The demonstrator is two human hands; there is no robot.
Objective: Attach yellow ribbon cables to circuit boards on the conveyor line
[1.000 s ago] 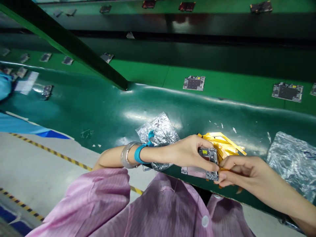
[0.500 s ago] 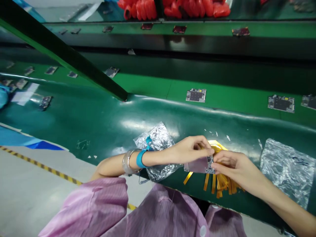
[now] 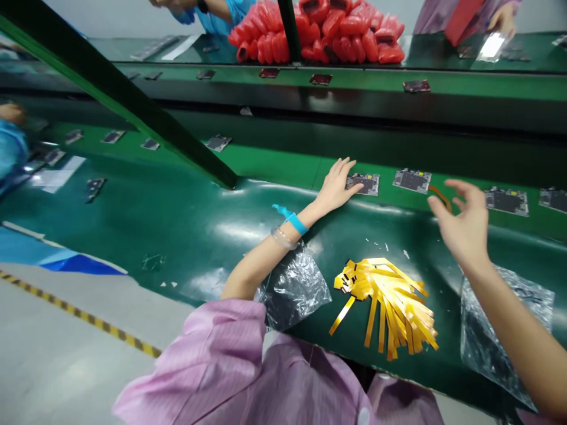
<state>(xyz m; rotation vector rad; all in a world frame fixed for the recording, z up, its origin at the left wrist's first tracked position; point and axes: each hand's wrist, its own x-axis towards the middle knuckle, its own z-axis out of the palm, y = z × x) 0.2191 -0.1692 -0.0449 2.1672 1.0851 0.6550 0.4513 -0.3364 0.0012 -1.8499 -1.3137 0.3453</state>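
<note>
My left hand [image 3: 337,188] reaches onto the green belt, fingers spread, its thumb and fingers over the left edge of a circuit board [image 3: 369,184]. My right hand [image 3: 465,221] hovers by the belt with thumb and fingers apart, holding nothing. Between the hands lies another circuit board [image 3: 411,180], with an orange flex strip [image 3: 440,198] running from its right side towards my right hand. A fanned pile of yellow flex strips [image 3: 390,301] rests on the green bench in front of me.
A clear plastic bag [image 3: 299,289] lies under my left forearm, another bag [image 3: 491,330] beside my right forearm. A green post [image 3: 146,115] slants across the left. More boards [image 3: 507,201] sit on the belt. Red wrapped bundles [image 3: 349,35] and other people's hands are at the back.
Both hands have moved forward from the yellow strips to the belt and parted. The board they held has left them; a board with an orange strip now lies on the belt.
</note>
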